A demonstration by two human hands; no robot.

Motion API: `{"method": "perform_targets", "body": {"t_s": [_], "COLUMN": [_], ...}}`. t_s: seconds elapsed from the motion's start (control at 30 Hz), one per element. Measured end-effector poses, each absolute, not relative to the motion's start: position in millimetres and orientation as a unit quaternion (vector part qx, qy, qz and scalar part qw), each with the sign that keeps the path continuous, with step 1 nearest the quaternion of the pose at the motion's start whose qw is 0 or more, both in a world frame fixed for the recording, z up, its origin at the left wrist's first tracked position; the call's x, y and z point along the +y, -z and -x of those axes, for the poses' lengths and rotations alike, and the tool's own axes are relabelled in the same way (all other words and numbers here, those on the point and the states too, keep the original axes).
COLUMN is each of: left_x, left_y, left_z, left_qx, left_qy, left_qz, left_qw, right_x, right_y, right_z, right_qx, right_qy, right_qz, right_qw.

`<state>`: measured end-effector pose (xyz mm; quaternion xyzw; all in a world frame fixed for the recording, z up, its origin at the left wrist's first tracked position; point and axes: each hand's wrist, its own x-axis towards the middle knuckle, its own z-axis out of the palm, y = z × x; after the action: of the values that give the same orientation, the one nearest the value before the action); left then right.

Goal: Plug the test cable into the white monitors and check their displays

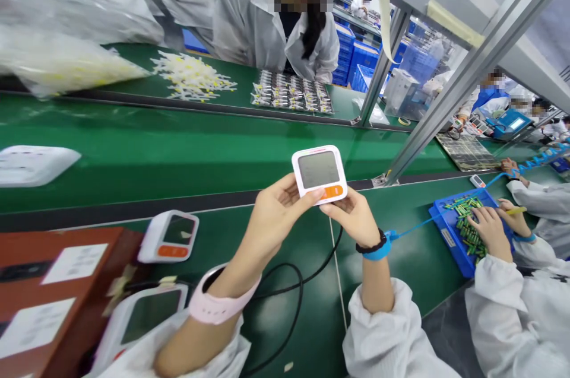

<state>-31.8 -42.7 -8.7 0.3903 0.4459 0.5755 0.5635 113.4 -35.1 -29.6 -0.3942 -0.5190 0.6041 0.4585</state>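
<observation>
White loose sleeves are framing the bottom edge, and from them both forearms are rising to a small square white plastic monitor with a grey blank screen and an orange button bar, held up above the green worktop. Left hand is curling around its left edge, thumb lying on the orange bar; right hand is pinching the lower right corner, fingers closed on the casing. A pink band is circling the left wrist, a blue strap with a coiled blue cord the right. Two more white monitors are lying at lower left beside a brown box. One black cable is looping below. Further right, another person's hands are sorting through a blue tray of green parts.
</observation>
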Motion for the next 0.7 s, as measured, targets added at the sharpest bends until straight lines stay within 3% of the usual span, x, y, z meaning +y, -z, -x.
{"method": "perform_targets", "body": {"t_s": [0.3,0.7], "left_x": [-44,-44], "left_y": [9,3], "left_z": [26,31], "left_qx": [0.465,0.447], "left_qy": [-0.580,-0.520], "left_qz": [-0.398,-0.406], "left_qw": [0.537,0.604], "right_x": [-40,-40], "right_y": [32,24], "right_z": [-94,-107], "right_qx": [-0.567,-0.515], "right_qy": [-0.448,-0.482], "right_qz": [0.446,0.451], "right_qw": [0.528,0.547]}}
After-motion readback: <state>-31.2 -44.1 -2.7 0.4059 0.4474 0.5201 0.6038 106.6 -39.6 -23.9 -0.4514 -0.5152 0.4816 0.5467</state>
